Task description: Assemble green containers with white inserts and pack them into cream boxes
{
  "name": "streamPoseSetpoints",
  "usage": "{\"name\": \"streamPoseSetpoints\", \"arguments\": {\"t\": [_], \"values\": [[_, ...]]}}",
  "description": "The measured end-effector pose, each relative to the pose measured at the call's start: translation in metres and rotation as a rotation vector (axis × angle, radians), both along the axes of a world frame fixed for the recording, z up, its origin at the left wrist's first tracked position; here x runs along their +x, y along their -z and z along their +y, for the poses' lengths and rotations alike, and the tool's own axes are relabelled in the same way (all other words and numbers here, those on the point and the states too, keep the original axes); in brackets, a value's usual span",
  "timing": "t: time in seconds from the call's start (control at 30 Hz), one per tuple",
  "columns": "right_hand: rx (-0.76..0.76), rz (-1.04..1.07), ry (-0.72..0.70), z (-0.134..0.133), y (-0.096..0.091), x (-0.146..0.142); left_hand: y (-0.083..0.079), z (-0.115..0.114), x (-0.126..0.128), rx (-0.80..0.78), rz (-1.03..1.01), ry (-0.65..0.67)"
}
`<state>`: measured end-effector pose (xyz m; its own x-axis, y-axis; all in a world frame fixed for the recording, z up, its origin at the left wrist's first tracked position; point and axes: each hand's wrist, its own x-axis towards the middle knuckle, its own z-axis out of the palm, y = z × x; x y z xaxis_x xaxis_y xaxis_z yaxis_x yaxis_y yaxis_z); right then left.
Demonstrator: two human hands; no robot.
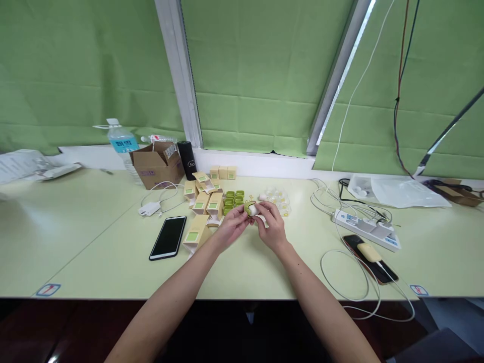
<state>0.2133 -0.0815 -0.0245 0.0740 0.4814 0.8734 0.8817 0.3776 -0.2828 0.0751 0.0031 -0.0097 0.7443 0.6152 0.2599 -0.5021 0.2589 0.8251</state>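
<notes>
Over the middle of the table my left hand [233, 224] pinches a small green cup [247, 205]. The fingers of my right hand [271, 224] close on a small white rounded piece [253, 209] right against that cup; whether it sits inside is hard to make out. Just behind my left hand stand several square green cups [233, 197] in rows. A clear plastic tray [278, 196] with white and yellow bits lies beyond my right hand. To the left are several small cream cartons with green windows [195, 234], some with open flaps.
A phone [168, 238] lies left of the cartons, near a white charger [150, 208]. Behind are a cardboard box [157, 164], a black flask [187, 159] and a water bottle [123, 143]. At right, cables surround a power strip [366, 229] and another phone [381, 272].
</notes>
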Motion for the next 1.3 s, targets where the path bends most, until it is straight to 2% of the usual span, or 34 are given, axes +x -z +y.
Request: {"name": "streamPoseSetpoints", "arguments": {"t": [0.1,0.2,0.27,0.33,0.43,0.53,0.77,0.87,1.0,1.13,1.23,1.3], "values": [[0.003,0.034,0.079,-0.001,-0.003,0.008,0.004,0.006,0.001,0.075,0.014,-0.176],[0.028,0.185,0.35,0.0,-0.004,0.028,0.008,0.013,0.003,0.158,0.027,-0.37],[-0.062,0.25,0.534,0.0,-0.001,0.047,0.011,0.017,0.004,0.196,0.051,-0.437],[-0.191,0.231,0.657,0.0,0.006,0.065,0.013,0.018,0.005,0.22,0.08,-0.463],[-0.39,0.168,0.731,-0.002,0.018,0.085,0.014,0.017,0.005,0.247,0.112,-0.472],[-0.565,0.123,0.807,-0.004,0.023,0.09,0.014,0.015,0.004,0.276,0.12,-0.473],[-0.931,0.165,0.862,-0.008,0.001,0.078,0.019,0.019,0.004,0.351,0.108,-0.475],[-1.016,0.201,0.853,-0.009,-0.006,0.076,0.026,0.026,0.006,0.344,0.081,-0.46],[-1.019,0.259,0.839,-0.01,-0.01,0.076,0.035,0.032,0.01,0.33,0.041,-0.452],[-0.925,0.38,0.828,-0.013,-0.013,0.075,0.038,0.034,0.012,0.335,0.031,-0.457],[-0.746,0.494,0.749,-0.014,-0.014,0.076,0.038,0.034,0.012,0.342,0.026,-0.466],[-0.537,0.575,0.613,-0.012,-0.013,0.076,0.038,0.034,0.012,0.345,0.013,-0.47]]}}
